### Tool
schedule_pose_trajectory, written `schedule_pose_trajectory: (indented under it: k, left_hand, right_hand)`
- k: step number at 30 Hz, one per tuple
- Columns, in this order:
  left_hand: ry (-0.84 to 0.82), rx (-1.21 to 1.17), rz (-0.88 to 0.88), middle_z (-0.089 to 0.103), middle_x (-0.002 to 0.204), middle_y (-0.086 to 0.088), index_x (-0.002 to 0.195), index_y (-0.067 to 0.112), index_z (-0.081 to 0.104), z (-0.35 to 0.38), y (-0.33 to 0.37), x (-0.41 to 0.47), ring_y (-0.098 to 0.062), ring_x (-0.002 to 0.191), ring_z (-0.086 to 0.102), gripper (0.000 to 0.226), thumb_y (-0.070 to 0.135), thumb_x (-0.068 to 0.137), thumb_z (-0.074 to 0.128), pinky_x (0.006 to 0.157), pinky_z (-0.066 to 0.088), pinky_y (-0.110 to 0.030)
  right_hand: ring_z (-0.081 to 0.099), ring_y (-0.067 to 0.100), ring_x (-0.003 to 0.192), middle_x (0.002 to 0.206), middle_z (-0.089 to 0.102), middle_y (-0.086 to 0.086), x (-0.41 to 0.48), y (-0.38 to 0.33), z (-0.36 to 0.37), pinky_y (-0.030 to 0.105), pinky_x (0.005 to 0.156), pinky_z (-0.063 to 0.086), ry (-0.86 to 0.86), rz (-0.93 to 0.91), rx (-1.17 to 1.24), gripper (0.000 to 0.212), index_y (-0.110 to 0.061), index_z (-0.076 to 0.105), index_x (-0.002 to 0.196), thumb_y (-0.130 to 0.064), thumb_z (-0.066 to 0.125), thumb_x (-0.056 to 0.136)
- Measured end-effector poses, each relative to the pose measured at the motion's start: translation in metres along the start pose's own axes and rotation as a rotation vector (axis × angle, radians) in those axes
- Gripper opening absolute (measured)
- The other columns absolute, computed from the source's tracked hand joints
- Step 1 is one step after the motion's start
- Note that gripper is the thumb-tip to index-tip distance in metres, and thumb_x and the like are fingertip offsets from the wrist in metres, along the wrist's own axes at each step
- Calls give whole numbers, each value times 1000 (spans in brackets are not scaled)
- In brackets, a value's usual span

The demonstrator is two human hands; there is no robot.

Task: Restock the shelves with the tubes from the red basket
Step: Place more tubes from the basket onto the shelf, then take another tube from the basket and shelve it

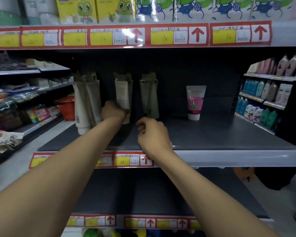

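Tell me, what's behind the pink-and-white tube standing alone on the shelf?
Only the dark back panel shows around the pink-and-white tube; the patch directly behind it is covered.

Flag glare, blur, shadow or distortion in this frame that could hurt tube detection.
Head view: glare washes out part of the upper price strip; beige tubes sit in shadow, low contrast against the dark back panel, including the one the left hand grips; wide-angle lens bows the shelf edges and stretches the forearms; goods at the far left edge look soft.
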State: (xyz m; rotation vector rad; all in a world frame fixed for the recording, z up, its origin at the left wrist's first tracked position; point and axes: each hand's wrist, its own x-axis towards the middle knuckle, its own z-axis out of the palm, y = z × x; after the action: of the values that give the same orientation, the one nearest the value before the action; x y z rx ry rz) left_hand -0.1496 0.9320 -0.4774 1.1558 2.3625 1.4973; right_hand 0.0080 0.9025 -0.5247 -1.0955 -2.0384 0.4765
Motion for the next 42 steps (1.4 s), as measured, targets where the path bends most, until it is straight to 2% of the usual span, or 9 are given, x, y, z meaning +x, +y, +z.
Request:
schedule_pose_trajectory:
  k: [6, 11, 17, 21, 25, 30, 32, 37, 42]
  left_hand:
    - [-69, -114, -71, 61, 133, -21, 133, -1, 56, -13, 5, -19, -37, 125, 58, 60, 13, 82, 83, 96, 53, -40]
    - [-154, -143, 6, 68, 115, -16, 124, 3, 62, -40, 8, -46, -34, 110, 65, 52, 15, 79, 85, 86, 58, -42]
    - [-243, -324, 101, 71, 113, -9, 128, 10, 66, -78, 4, -98, -28, 110, 67, 44, 10, 86, 78, 99, 55, -41]
    - [-254, -423, 91, 76, 104, -4, 117, 17, 73, -85, -15, -138, -19, 103, 71, 29, 8, 89, 72, 99, 56, -45]
    - [-297, -528, 112, 78, 98, -4, 106, 20, 74, -88, -20, -178, -19, 98, 75, 24, 2, 93, 67, 96, 59, -44]
    - [-341, -610, 174, 79, 102, 1, 112, 21, 73, -96, -20, -212, -12, 98, 75, 22, 6, 97, 64, 89, 60, -34]
    - [-367, -634, 177, 79, 101, 0, 112, 21, 73, -97, -25, -226, -13, 97, 75, 20, 10, 97, 65, 85, 61, -31]
    - [-473, -679, 81, 79, 98, -5, 109, 17, 74, -79, -66, -268, -20, 92, 76, 18, 9, 97, 64, 81, 62, -29]
    - [-567, -703, -208, 79, 97, -14, 107, 9, 74, -45, -129, -312, -27, 89, 76, 17, 5, 93, 65, 75, 62, -29]
  right_hand:
    - [65, 18, 105, 113, 70, -4, -2, -2, -1, 40, 87, 59, 10, 5, -16, 44, -25, 64, 128, -5, 56, 90]
    - [67, 19, 104, 111, 72, -3, -4, -3, -2, 41, 86, 60, 28, 13, -10, 41, -24, 67, 124, -6, 55, 90]
    - [69, 19, 101, 105, 75, -3, -7, -6, -6, 40, 87, 59, 65, 61, 67, 33, -21, 72, 117, -12, 58, 89]
    - [68, 20, 102, 108, 75, 0, -9, -10, -14, 33, 87, 57, 62, 81, 98, 28, -22, 76, 112, -17, 60, 88]
    - [71, 16, 100, 100, 78, -1, -8, -15, -30, 35, 95, 56, 47, 109, 252, 23, -22, 79, 103, -14, 66, 86]
    - [74, 11, 91, 90, 78, -4, -50, -14, -62, 43, 90, 60, 140, 54, 469, 20, -22, 79, 99, -11, 65, 89]
    - [75, 11, 92, 92, 79, 0, -87, -11, -77, 40, 89, 61, 148, 52, 558, 22, -17, 78, 102, -4, 61, 93]
    - [76, 17, 90, 90, 79, 6, -198, 22, -92, 31, 80, 61, 2, 175, 662, 19, -9, 75, 101, 2, 60, 97]
    - [75, 17, 92, 94, 79, 4, -269, 78, -66, 29, 82, 58, -257, 409, 640, 15, -17, 76, 105, -10, 66, 97]
